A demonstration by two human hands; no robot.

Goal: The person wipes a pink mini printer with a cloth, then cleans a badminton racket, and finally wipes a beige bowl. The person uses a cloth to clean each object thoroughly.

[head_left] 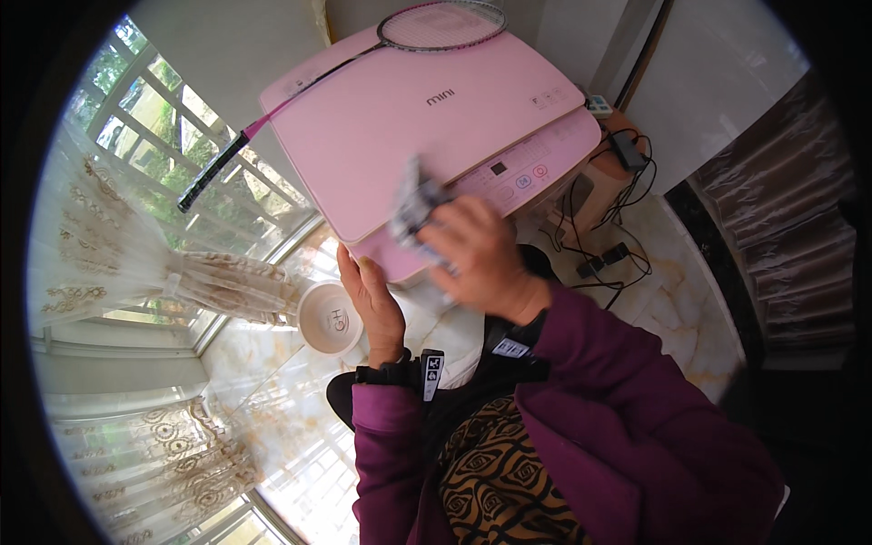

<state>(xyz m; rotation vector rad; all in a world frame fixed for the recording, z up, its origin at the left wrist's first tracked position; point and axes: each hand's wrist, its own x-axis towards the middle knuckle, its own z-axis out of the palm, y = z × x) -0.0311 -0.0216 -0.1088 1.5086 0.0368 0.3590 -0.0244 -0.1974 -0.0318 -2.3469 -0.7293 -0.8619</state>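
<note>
My right hand [477, 255] is closed on a crumpled grey-and-white cloth [415, 204], pressed to the lower front part of a pink mini washing machine [381, 136]; hand and cloth are blurred. At the machine's near left corner, my left hand [375, 293] rests upright against the edge, thumb apart from the fingers. Buttons and a small dark display lie on the control panel [523, 170] to the right of the cloth. Across the pink lid lies a badminton racket [334, 68], its head at the far edge and its black grip jutting out past the left side.
A round pale bowl [330, 319] stands on the marble-look floor below the machine's left corner. Black cables and an adapter [628, 151] hang by a wooden stand at the right. Tied sheer curtains [231, 286] and a barred window are on the left.
</note>
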